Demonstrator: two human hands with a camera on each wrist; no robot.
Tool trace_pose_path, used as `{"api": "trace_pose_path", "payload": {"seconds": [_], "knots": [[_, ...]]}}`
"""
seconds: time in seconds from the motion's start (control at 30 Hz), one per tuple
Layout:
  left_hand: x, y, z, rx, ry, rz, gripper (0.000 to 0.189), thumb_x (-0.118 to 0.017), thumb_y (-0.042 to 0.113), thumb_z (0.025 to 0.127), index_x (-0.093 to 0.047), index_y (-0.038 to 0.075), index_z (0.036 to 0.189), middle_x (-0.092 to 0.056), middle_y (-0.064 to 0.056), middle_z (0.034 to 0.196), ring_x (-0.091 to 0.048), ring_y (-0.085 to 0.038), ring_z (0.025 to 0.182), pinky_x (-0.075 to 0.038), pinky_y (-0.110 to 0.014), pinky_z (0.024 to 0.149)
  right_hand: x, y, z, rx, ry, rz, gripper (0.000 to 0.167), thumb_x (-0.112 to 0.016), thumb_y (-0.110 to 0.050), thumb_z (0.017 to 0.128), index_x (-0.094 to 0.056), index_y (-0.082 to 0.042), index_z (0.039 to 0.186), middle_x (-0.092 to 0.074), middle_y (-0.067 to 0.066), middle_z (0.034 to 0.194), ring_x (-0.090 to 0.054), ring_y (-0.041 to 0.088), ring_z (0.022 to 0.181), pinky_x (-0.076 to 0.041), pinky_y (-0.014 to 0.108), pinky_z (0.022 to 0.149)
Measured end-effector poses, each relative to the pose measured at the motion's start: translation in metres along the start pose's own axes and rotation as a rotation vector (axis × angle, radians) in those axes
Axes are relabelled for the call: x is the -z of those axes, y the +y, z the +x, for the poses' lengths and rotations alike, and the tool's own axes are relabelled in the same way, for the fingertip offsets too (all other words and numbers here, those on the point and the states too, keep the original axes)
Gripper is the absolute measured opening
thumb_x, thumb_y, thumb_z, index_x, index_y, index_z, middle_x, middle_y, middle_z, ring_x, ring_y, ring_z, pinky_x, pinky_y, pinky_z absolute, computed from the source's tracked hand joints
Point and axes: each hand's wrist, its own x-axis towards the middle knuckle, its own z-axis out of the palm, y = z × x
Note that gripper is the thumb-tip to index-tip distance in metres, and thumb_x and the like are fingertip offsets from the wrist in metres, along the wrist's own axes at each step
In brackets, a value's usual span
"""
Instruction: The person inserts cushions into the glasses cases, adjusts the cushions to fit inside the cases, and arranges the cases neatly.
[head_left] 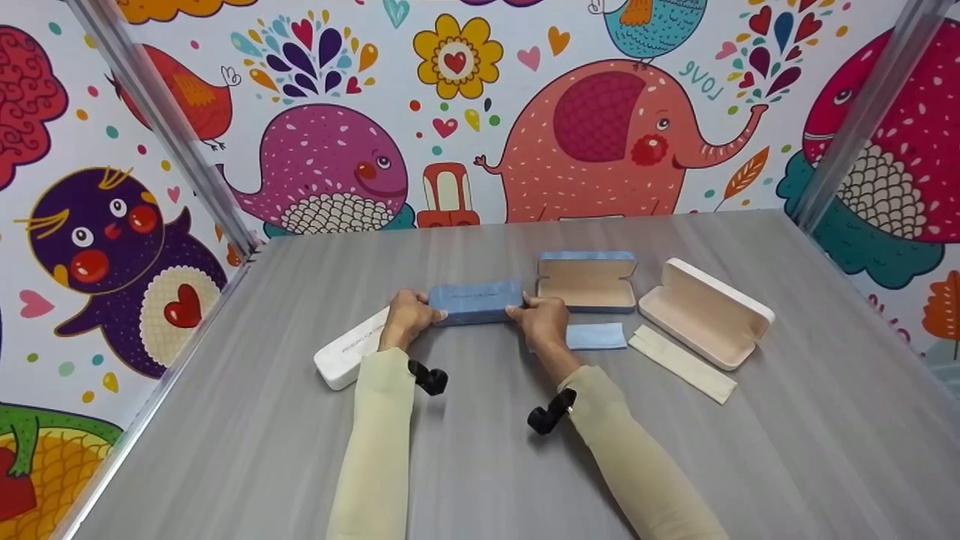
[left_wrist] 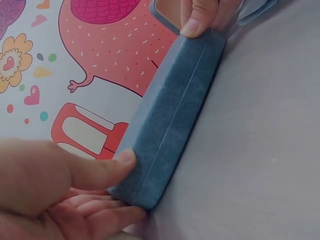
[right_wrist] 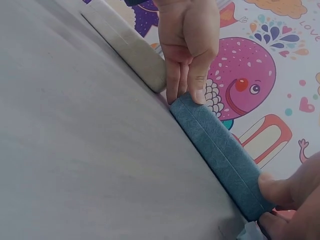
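A closed blue glasses case (head_left: 476, 302) lies at the middle of the table, its long seam facing me. My left hand (head_left: 407, 318) grips its left end; in the left wrist view the thumb (left_wrist: 126, 158) presses on the case's front while the other fingers reach round the end. At the opposite end my right hand (head_left: 545, 321) holds the case, thumb on the front edge. Beside my left hand sits a closed white glasses case (head_left: 346, 357), partly hidden by that hand. The right wrist view shows both hands on the blue case (right_wrist: 220, 155).
Right of my hands stand an open blue glasses case (head_left: 587, 292) and an open white one (head_left: 705, 319), both with pinkish linings. In front of them lie a folded light-blue cloth (head_left: 598, 337) and a folded cream cloth (head_left: 682, 364). A patterned wall (head_left: 457, 202) borders the grey table (head_left: 480, 450).
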Motion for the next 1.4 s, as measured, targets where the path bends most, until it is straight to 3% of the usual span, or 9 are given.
{"api": "trace_pose_path", "payload": {"seconds": [0.23,0.37,0.57,0.67,0.77,0.83,0.93,1.07,1.4], "knots": [[-0.001,-0.001,-0.003,-0.054,0.047,0.081,0.043,-0.079,0.006,0.083,-0.063,-0.007,0.121,-0.062,-0.024,0.133,-0.058,-0.034,0.120,-0.047,-0.046,0.106,0.001,-0.006,-0.003,-0.040,-0.044,0.002,0.048,-0.078,-0.008,0.086,-0.063,-0.004,0.131,-0.058,0.017,0.140,-0.058,0.027,0.129,-0.053,0.038,0.101],[-0.002,0.000,-0.004,-0.068,0.045,0.085,0.049,-0.078,0.006,0.083,-0.061,-0.008,0.127,-0.059,-0.025,0.137,-0.057,-0.036,0.126,-0.046,-0.045,0.108,0.004,-0.011,-0.003,-0.115,-0.091,0.058,0.052,-0.075,-0.006,0.088,-0.059,-0.005,0.138,-0.056,0.016,0.144,-0.068,0.026,0.111,-0.057,0.034,0.084],[-0.005,0.006,-0.010,-0.076,0.097,0.110,0.062,-0.075,0.012,0.086,-0.051,-0.007,0.140,-0.055,-0.027,0.142,-0.053,-0.037,0.132,-0.044,-0.044,0.111,0.009,-0.017,-0.001,-0.123,-0.181,0.003,0.054,-0.070,-0.006,0.090,-0.054,-0.002,0.142,-0.051,0.019,0.149,-0.057,0.030,0.128,-0.050,0.040,0.104],[-0.007,0.012,-0.014,-0.087,0.142,0.122,0.063,-0.074,0.013,0.087,-0.050,-0.005,0.142,-0.055,-0.026,0.142,-0.053,-0.037,0.133,-0.043,-0.044,0.112,0.016,-0.024,-0.001,-0.106,-0.267,-0.039,0.059,-0.068,-0.011,0.092,-0.048,0.001,0.146,-0.053,0.020,0.146,-0.064,0.021,0.102,-0.052,0.031,0.088],[-0.007,0.018,-0.019,-0.099,0.164,0.130,0.059,-0.072,0.016,0.090,-0.051,-0.002,0.142,-0.056,-0.023,0.143,-0.053,-0.037,0.134,-0.043,-0.045,0.112,0.025,-0.034,-0.002,-0.114,-0.334,-0.043,0.062,-0.068,-0.013,0.092,-0.045,0.000,0.148,-0.067,0.012,0.110,-0.049,0.010,0.064,-0.044,0.024,0.063],[-0.006,0.020,-0.023,-0.098,0.169,0.128,0.055,-0.070,0.019,0.093,-0.052,0.002,0.142,-0.056,-0.021,0.143,-0.052,-0.036,0.134,-0.044,-0.046,0.111,0.031,-0.039,-0.002,-0.118,-0.359,-0.042,0.061,-0.068,-0.015,0.093,-0.045,-0.001,0.148,-0.059,0.004,0.088,-0.040,0.008,0.058,-0.039,0.024,0.059],[-0.004,0.023,-0.027,-0.092,0.175,0.103,0.051,-0.067,0.024,0.096,-0.054,0.005,0.142,-0.057,-0.020,0.143,-0.054,-0.036,0.133,-0.045,-0.047,0.109,0.042,-0.045,-0.005,-0.094,-0.402,-0.064,0.059,-0.066,-0.021,0.095,-0.046,-0.003,0.148,-0.062,0.005,0.092,-0.059,0.013,0.077,-0.050,0.027,0.073],[-0.004,0.026,-0.033,-0.107,0.182,0.073,0.049,-0.065,0.030,0.098,-0.056,0.006,0.140,-0.060,-0.020,0.137,-0.058,-0.034,0.126,-0.047,-0.048,0.105,0.058,-0.049,-0.009,-0.045,-0.480,-0.121,0.059,-0.064,-0.028,0.098,-0.046,-0.003,0.148,-0.055,0.018,0.144,-0.055,0.032,0.131,-0.047,0.044,0.108],[-0.012,0.037,-0.046,-0.184,0.140,0.027,0.047,-0.071,0.033,0.094,-0.064,0.007,0.132,-0.068,-0.019,0.123,-0.066,-0.032,0.112,-0.052,-0.045,0.094,0.091,-0.050,-0.013,0.024,-0.497,-0.203,0.054,-0.065,-0.033,0.097,-0.056,-0.002,0.140,-0.061,0.020,0.138,-0.057,0.036,0.130,-0.043,0.053,0.111]]}}
